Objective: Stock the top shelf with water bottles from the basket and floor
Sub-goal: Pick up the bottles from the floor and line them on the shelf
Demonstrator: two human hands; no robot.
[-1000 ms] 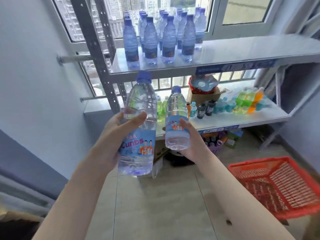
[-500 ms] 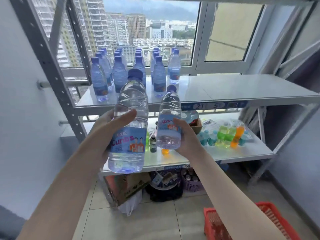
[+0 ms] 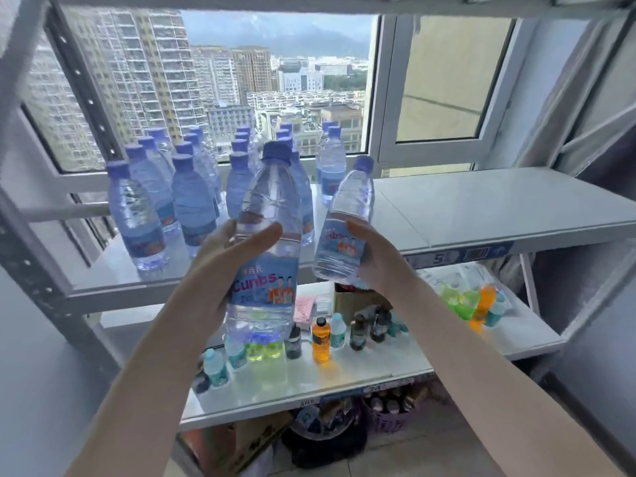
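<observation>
Beyond grey metal racking, window onto high-rise blocks and hazy hills.

On top shelf, grouped on its left half: standing water bottles, clear with blue caps and blue labels. About seventeen caps countable; back rows overlapping, so no exact tally.

Held in front of that shelf's edge, neither set down: two more of the same kind.
- Gripped at mid-body by left hand: nearer bottle, upright, cap level with the standing ones. Thumb laid across the front just above the label, fingers curled round the far side.
- Gripped at the label by right hand: farther bottle, tilted, cap leaning right. Thumb on the front, fingers hidden behind.

Both hands clasped round their bottles and apart from each other; a gap between the two bottles.

On lower shelf:
- two orange drinks, well apart
- several green drinks
- about four small dark bottles
- a few pale teal ones, too blurred to count

Underneath, at floor level: one cardboard carton and one purple basket.
</observation>
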